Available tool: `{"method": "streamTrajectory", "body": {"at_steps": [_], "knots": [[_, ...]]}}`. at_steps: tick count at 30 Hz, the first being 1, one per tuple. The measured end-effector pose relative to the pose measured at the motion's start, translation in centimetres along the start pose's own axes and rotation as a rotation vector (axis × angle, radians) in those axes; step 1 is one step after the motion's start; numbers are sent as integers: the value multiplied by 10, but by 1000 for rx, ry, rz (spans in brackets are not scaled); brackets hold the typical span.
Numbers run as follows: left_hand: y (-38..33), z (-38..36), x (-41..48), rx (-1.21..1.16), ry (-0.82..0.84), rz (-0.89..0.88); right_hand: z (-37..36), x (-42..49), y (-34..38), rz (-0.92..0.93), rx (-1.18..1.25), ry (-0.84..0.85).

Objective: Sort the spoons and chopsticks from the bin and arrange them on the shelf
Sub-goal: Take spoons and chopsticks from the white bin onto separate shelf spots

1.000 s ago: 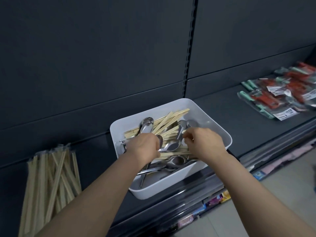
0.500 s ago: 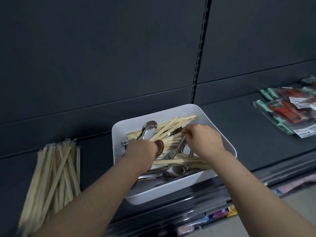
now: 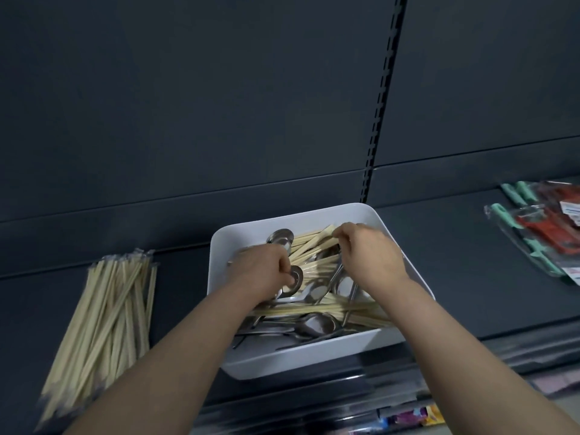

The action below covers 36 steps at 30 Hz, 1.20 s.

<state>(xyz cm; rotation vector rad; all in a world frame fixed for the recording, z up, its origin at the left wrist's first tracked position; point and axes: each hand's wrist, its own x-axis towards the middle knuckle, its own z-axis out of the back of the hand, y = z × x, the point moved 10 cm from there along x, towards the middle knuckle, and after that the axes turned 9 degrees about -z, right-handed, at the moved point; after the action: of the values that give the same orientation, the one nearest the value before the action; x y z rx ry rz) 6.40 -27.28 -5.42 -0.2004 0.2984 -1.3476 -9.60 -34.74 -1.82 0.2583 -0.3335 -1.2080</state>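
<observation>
A white bin (image 3: 301, 356) stands on the dark shelf (image 3: 455, 287), holding several steel spoons (image 3: 317, 324) mixed with pale wooden chopsticks (image 3: 314, 265). My left hand (image 3: 260, 271) is inside the bin at its left, fingers curled around spoon handles; one spoon bowl (image 3: 295, 277) shows at its fingertips. My right hand (image 3: 370, 255) is over the bin's far right, fingers pinching the ends of chopsticks near the back rim. A large pile of wrapped chopsticks (image 3: 106, 321) lies on the shelf to the left of the bin.
Packaged tools with green and red handles (image 3: 543, 227) lie on the shelf at far right. The dark back panel and a slotted upright (image 3: 383, 95) rise behind the bin. Below the shelf edge some colourful packets (image 3: 411, 416) show.
My right hand has moved toward the bin's back rim onto the chopstick ends. My left hand has stayed low on the spoons. The view has shifted to the left.
</observation>
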Motion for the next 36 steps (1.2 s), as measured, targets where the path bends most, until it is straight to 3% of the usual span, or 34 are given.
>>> {"method": "streamTrajectory", "body": {"at_steps": [2, 8, 12, 15, 19, 23, 27, 33, 36], "knots": [[3, 8, 2, 96, -93, 43, -6, -5, 1, 25, -30, 86], [12, -19, 6, 327, 113, 54, -41, -29, 7, 125, -37, 441], [12, -16, 6, 262, 89, 60, -48, -35, 10, 197, -204, 403], [15, -2, 4, 55, -27, 103, -46, -36, 10, 228, -198, 391], [18, 19, -2, -242, -236, 160, -42, -35, 4, 232, -166, 391], [20, 51, -16, -502, -541, 195, -34, -24, -3, 163, 27, 373], [38, 95, -38, -493, -776, 232, -23, -18, 23, 143, 192, 335], [94, 102, -90, -403, -767, 399, -19, -36, 116, 224, 435, 346], [140, 87, -123, -465, -732, 472, -37, -54, 166, 287, 450, 343]]}}
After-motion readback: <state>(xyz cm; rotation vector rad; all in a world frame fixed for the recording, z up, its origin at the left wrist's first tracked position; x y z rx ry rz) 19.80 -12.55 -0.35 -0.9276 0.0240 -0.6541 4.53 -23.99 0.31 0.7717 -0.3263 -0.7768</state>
